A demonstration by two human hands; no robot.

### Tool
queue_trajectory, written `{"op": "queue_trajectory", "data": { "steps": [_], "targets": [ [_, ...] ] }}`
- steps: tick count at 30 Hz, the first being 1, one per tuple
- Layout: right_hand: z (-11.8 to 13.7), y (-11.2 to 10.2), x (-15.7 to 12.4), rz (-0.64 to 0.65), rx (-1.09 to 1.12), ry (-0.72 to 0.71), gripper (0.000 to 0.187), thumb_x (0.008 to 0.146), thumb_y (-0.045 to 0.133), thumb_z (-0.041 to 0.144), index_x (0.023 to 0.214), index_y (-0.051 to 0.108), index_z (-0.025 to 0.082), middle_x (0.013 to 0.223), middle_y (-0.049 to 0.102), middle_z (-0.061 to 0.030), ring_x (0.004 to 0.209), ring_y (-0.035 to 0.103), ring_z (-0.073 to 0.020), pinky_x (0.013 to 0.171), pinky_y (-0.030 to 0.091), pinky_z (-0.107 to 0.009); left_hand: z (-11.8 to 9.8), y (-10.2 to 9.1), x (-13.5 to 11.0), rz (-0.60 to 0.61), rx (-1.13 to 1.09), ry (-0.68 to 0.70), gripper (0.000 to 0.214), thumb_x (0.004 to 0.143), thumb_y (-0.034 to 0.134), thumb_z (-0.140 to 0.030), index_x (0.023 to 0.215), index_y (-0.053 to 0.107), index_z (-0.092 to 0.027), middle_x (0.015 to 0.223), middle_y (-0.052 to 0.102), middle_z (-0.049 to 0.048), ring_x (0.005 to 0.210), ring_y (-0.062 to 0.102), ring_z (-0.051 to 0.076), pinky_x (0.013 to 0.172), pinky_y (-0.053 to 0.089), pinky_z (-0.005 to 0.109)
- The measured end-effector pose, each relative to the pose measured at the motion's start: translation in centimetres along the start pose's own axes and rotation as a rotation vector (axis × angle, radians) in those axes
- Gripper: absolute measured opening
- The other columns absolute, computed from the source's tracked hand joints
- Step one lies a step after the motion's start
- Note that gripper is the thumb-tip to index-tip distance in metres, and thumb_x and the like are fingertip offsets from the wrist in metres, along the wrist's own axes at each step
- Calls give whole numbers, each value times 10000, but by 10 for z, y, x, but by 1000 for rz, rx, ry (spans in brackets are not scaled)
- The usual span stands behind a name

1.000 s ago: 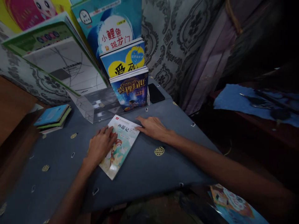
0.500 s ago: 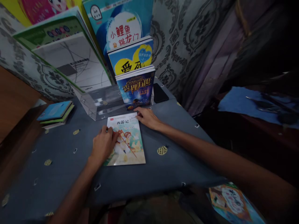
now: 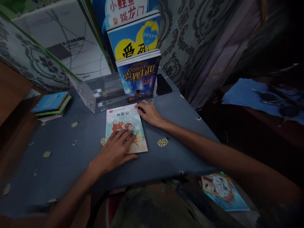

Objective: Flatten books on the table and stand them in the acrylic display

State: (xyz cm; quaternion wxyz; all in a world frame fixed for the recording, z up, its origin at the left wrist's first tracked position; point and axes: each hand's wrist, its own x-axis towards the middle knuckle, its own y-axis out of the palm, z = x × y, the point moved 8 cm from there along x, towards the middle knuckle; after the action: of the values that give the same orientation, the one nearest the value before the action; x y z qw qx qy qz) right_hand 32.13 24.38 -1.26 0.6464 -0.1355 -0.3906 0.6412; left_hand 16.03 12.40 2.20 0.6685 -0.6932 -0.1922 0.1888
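Swung round since a second ago, when it lay aslant, the illustrated book [image 3: 123, 120] now has its top edge roughly in line with the front of the clear stand [image 3: 85, 98]. It lies flat, cover up, on the tabletop [image 3: 140, 169], just in front of the stand. The person's left hand [image 3: 117, 147] has slid from the book's left edge onto the lower half of the cover, fingers loosely spread, thumb lying just past the bottom edge. The right hand [image 3: 150, 114] is at the book's top right corner, near the stand's front, its fingers bent; whether it pinches the corner cannot be told.

Toward the stand's right end, a dark blue book [image 3: 140, 77] stands foremost, with a yellow-heart book [image 3: 135, 38] behind it and a red-lettered book [image 3: 127, 12] behind that. Leaning at the stand's left part is a large white cover [image 3: 64, 46] edged in green. Just beyond the stand's right end lies a black phone [image 3: 163, 85]. Left of the stand sits a small stack of thin books [image 3: 51, 104], blue on top. Well to the stand's right, a blue cloth [image 3: 239, 95] carries dim, dark items. Patterned wall covering [image 3: 185, 47] rises behind the stand.
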Motion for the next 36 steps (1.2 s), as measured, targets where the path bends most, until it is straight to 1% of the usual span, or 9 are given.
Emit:
{"op": "queue_trajectory", "data": {
  "steps": [3, 7, 15, 20, 24, 27, 29, 33, 36],
  "targets": [
    [9, -1, -11, 18, 10, -21, 300, 913, 490, 134, 1132, 695, 146, 1092, 611, -107, 984, 602, -223, 924, 480, -361, -3, 8, -5, -13, 28, -35, 524, 992, 497, -498, 1417, 501, -191, 1471, 545, 151, 1415, 442, 311, 1156, 371, 523],
    [18, -1, -29, 48, 30, -63, 311, 917, 506, 165, 1183, 667, 155, 1209, 572, -123, 1120, 573, -240, 1020, 463, -416, -8, 15, -9, -48, 40, -3, 464, 1007, 485, -416, 1397, 543, -170, 1458, 569, 158, 1404, 472, 316, 1158, 386, 522],
    [30, 0, -57, 95, 63, -114, 331, 927, 534, 230, 1231, 634, 145, 1347, 521, -165, 1259, 534, -283, 1071, 460, -500, -11, 9, -9, -151, -5, 37, 408, 1029, 429, -337, 1334, 609, -134, 1382, 636, 157, 1361, 536, 303, 1130, 441, 484],
    [39, 0, -70, 101, 83, -134, 344, 945, 548, 287, 1260, 611, 165, 1417, 490, -168, 1318, 512, -288, 1104, 442, -526, -11, 11, -8, -109, 20, 21, 416, 1022, 445, -364, 1327, 618, -141, 1385, 637, 147, 1355, 541, 308, 1118, 458, 489],
    [47, 4, -85, 163, 33, -98, 440, 969, 539, 373, 1359, 553, 171, 1540, 399, -192, 1429, 413, -330, 1143, 399, -561, -7, 8, -8, -108, -38, 17, 424, 1008, 483, -416, 1326, 622, -172, 1363, 652, 143, 1347, 545, 296, 1110, 465, 486],
    [57, 6, -96, 193, -57, -61, 511, 980, 521, 416, 1425, 505, 166, 1597, 333, -208, 1484, 331, -359, 1153, 381, -588, 8, 4, -7, -156, -71, -35, 385, 1022, 457, -385, 1305, 625, -184, 1355, 656, 124, 1340, 544, 264, 1115, 458, 464],
    [65, 7, -101, 206, -106, -56, 529, 992, 496, 423, 1447, 485, 153, 1610, 311, -227, 1483, 330, -375, 1151, 380, -601, 29, 4, -8, -191, -58, -160, 387, 1023, 445, -359, 1330, 597, -179, 1415, 605, 141, 1381, 498, 278, 1136, 426, 488],
    [71, 8, -104, 212, -162, -55, 518, 1006, 470, 431, 1466, 469, 195, 1618, 320, -202, 1490, 322, -374, 1156, 366, -610, 78, 14, -17, -263, -65, -496, 486, 1009, 438, -396, 1412, 496, -131, 1522, 461, 233, 1450, 399, 351, 1127, 400, 559],
    [67, 13, -94, 241, -177, -58, 537, 995, 499, 424, 1469, 461, 176, 1620, 311, -222, 1506, 288, -380, 1161, 346, -619, 95, 21, -21, -309, -133, -585, 535, 1000, 439, -429, 1440, 440, -125, 1517, 456, 251, 1468, 371, 366, 1120, 393, 576]
  ]
}}
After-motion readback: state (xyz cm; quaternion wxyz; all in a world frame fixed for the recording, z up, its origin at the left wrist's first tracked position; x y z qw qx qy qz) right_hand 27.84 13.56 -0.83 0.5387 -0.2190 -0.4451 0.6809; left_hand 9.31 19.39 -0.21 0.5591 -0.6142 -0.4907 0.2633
